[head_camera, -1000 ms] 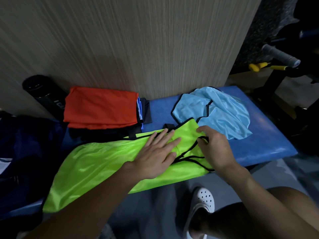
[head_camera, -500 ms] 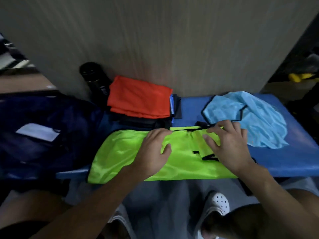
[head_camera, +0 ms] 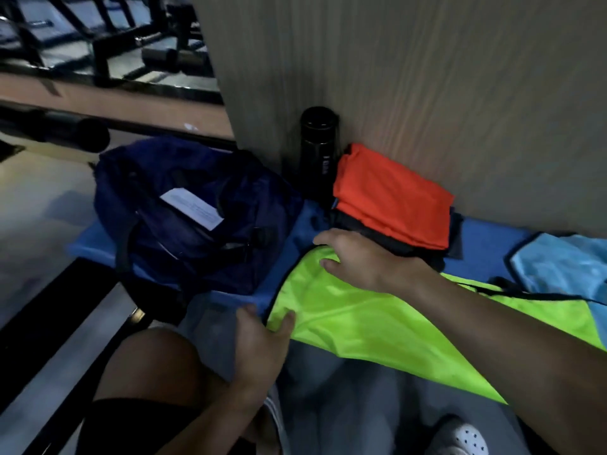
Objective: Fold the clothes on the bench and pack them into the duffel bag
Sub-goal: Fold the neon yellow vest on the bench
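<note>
Flat across the counter lies the neon yellow-green mesh vest with black trim (head_camera: pixel 377 323), its near edge hanging over the front. The person's left grip (head_camera: pixel 259 339) pinches the vest's near left corner, thumb on top of the fabric. The right grip (head_camera: pixel 358 261) holds the far left corner, with the thumb pressed on the green cloth and the fingers curled over the black edge.

Just beyond that hand sits a folded orange garment (head_camera: pixel 391 198) on top of a stack of dark folded clothes (head_camera: pixel 377 236). A crumpled light blue garment (head_camera: pixel 565 261) lies at the right. To the left, the navy fabric duffel bag (head_camera: pixel 197 224) rests open on the same blue padded counter (head_camera: pixel 486 238), showing a white label (head_camera: pixel 192 208). A tall black cylindrical bottle (head_camera: pixel 318 152) stands upright between the bag and the stack, against a grey wood-grain wall panel (head_camera: pixel 427 93). Black metal gym frames (head_camera: pixel 98 44) fill the dim room at upper left.
</note>
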Available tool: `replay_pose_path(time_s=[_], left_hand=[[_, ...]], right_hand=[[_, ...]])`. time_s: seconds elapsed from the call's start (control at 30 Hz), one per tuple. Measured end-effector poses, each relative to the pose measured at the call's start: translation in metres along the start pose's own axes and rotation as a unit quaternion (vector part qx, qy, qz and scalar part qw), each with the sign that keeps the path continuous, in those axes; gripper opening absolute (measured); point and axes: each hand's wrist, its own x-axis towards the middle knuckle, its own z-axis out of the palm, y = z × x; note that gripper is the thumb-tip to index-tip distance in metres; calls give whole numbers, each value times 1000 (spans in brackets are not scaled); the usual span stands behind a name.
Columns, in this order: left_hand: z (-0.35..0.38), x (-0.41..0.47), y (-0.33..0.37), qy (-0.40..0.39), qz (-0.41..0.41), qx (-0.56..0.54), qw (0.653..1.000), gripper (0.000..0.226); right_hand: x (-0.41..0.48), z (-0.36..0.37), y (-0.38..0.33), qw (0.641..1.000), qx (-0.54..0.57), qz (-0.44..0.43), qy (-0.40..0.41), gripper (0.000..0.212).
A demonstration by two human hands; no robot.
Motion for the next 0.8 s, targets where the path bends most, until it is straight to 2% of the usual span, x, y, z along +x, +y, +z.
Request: replay_pose_path(time_s=[0.2, 0.3, 0.4, 0.5, 0.6, 0.7, 0.8], left_hand=[[10, 17, -10, -46, -95, -126, 986, 54], [12, 23, -12, -56, -131, -183, 973, 25], [11, 26, -14, -65, -151, -213, 963, 13], [-1, 27, -11, -48, -130, -203, 969, 14], [-17, 21, -2, 10, -49, -162, 985, 16], [-27, 13, 3, 26, -25, -198, 979, 17], [-28, 3, 6, 17, -4, -233, 972, 11]], right_hand=[[42, 24, 4, 991, -38, 48, -115, 61], [50, 30, 7, 989, -47, 62, -128, 62], [54, 33, 7, 988, -57, 52, -134, 48], [55, 34, 4, 989, -69, 26, -132, 31], [59, 31, -5, 997, -21, 9, -79, 13], [59, 18, -18, 997, 26, 3, -68, 14], [51, 2, -22, 997, 29, -6, -68, 13]])
